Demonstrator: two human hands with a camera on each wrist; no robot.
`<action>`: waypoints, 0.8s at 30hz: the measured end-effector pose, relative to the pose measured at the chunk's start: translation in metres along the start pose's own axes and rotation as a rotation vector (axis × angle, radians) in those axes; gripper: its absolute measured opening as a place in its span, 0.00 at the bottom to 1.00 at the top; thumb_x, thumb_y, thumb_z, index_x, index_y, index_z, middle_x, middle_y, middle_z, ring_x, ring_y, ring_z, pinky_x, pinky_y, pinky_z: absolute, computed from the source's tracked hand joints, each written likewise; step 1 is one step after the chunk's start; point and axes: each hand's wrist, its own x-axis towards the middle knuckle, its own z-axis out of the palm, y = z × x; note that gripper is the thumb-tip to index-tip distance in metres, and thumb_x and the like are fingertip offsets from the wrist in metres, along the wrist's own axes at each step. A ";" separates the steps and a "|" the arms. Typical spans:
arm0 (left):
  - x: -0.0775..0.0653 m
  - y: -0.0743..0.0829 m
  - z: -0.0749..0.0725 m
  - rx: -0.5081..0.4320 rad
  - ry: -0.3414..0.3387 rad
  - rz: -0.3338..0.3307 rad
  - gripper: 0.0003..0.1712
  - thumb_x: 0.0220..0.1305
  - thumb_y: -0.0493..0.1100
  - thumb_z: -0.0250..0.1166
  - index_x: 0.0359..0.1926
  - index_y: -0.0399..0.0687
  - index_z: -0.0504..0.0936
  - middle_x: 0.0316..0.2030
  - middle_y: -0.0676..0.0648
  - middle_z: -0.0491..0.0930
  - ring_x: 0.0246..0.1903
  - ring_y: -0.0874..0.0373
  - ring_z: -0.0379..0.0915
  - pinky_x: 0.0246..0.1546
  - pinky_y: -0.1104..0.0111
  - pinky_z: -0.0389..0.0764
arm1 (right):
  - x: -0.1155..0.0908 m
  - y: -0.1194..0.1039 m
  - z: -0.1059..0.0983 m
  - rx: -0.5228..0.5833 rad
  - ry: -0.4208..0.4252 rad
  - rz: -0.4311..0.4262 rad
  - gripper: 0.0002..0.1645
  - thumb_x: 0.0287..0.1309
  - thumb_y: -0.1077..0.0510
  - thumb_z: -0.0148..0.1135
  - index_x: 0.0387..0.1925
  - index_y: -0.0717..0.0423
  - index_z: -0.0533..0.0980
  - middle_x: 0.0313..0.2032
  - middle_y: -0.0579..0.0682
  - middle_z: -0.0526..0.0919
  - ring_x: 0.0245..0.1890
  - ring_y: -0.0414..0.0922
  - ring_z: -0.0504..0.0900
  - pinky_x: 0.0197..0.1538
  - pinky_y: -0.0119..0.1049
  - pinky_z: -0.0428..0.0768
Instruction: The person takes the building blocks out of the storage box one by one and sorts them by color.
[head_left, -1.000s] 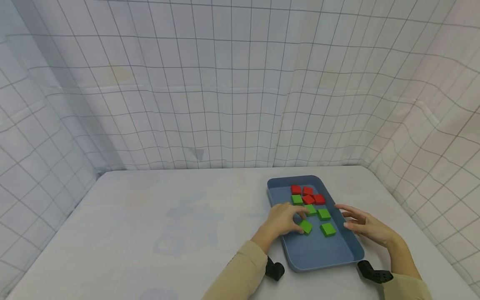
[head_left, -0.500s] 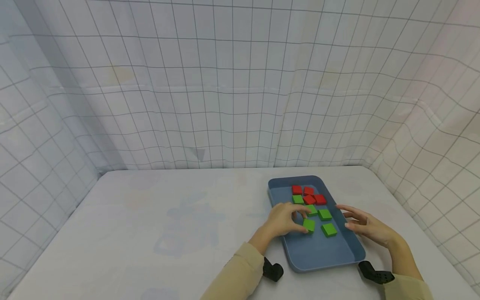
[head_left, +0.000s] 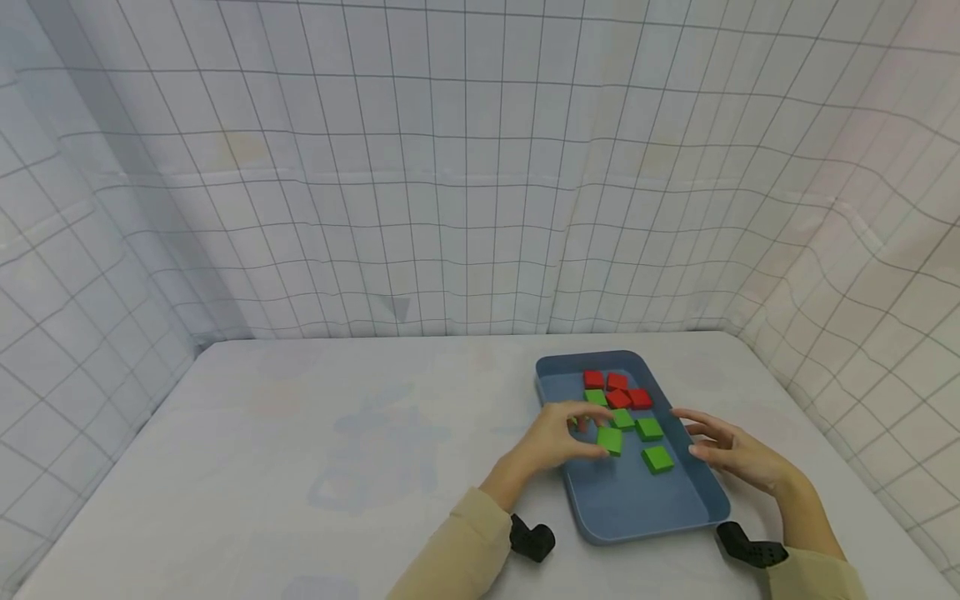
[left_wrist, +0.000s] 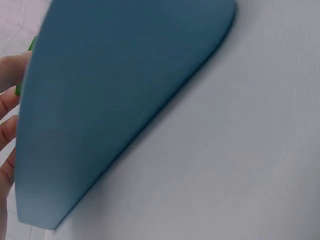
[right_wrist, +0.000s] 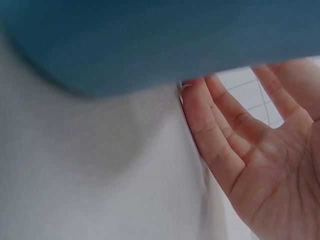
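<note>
Against half a second ago, my left hand [head_left: 553, 435] has drawn slightly toward the left of the head view, and the green block [head_left: 611, 442] has come with it, now a little higher in the frame. I pinch that block between thumb and fingertips, at my hand's right end, over the tray [head_left: 637, 510] right of centre. My right hand [head_left: 738, 457], relaxed and holding nothing, stays by the tray's right edge. Red blocks [head_left: 618, 400] lie above, near the tray's top.

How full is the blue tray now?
Partly filled: the blue tray holds red blocks toward its far end and green blocks mostly around the middle; its near end shows bare floor.
</note>
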 end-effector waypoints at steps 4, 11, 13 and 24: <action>-0.005 0.001 -0.011 0.002 0.036 0.004 0.27 0.44 0.39 0.74 0.49 0.45 0.80 0.36 0.51 0.80 0.32 0.51 0.70 0.29 0.77 0.68 | 0.000 0.001 0.000 -0.017 -0.001 0.002 0.36 0.65 0.59 0.49 0.70 0.51 0.48 0.66 0.68 0.45 0.59 0.35 0.59 0.56 0.62 0.61; -0.014 -0.006 -0.036 0.042 0.121 0.008 0.25 0.46 0.38 0.73 0.48 0.43 0.80 0.38 0.49 0.80 0.31 0.50 0.69 0.33 0.70 0.71 | 0.001 0.000 0.000 0.002 -0.003 0.005 0.36 0.65 0.59 0.49 0.70 0.50 0.48 0.66 0.68 0.44 0.65 0.62 0.48 0.56 0.63 0.60; -0.017 -0.010 -0.043 0.051 0.143 -0.007 0.24 0.46 0.39 0.72 0.48 0.43 0.80 0.38 0.49 0.80 0.31 0.51 0.69 0.33 0.70 0.70 | 0.002 0.000 0.000 0.010 -0.007 0.005 0.36 0.65 0.59 0.49 0.70 0.51 0.48 0.66 0.68 0.44 0.64 0.66 0.43 0.56 0.63 0.60; -0.031 -0.036 -0.069 0.112 0.247 -0.044 0.19 0.48 0.37 0.71 0.45 0.43 0.82 0.42 0.50 0.80 0.30 0.59 0.67 0.31 0.70 0.70 | 0.000 0.000 0.000 0.010 -0.009 0.014 0.36 0.65 0.59 0.48 0.70 0.49 0.48 0.67 0.68 0.43 0.65 0.67 0.42 0.55 0.64 0.60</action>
